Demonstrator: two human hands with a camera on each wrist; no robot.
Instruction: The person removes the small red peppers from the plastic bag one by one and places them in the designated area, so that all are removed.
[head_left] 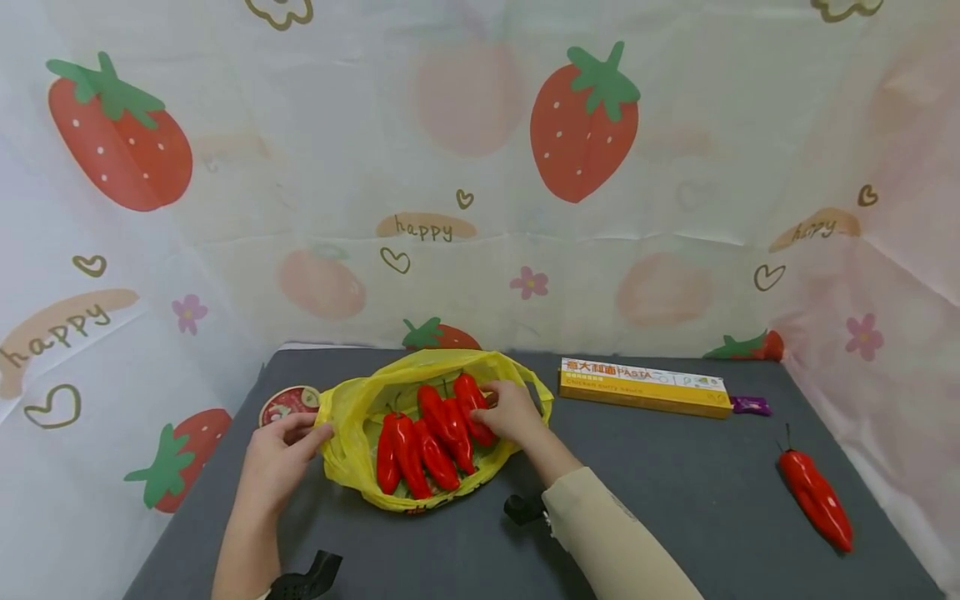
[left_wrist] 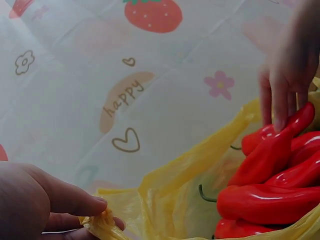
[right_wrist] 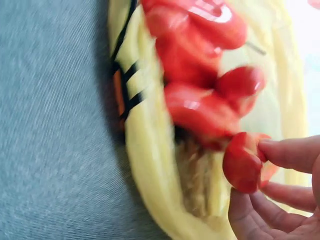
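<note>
A yellow plastic bag lies with its mouth wide, several glossy red peppers side by side inside it. At the bag's left edge, my left hand pinches the gathered plastic between thumb and fingers; the left wrist view shows this bunched rim close up. My right hand reaches over the bag's right side. Its thumb and fingers pinch the end of the rightmost red pepper, which lies among the others in the bag. Parts of the lower peppers are hidden under those on top.
Another red pepper lies alone on the dark grey table, far right. Behind the right hand sits a yellow-and-white pasta box, with a small purple packet at its end. A round red tin stands behind the left hand.
</note>
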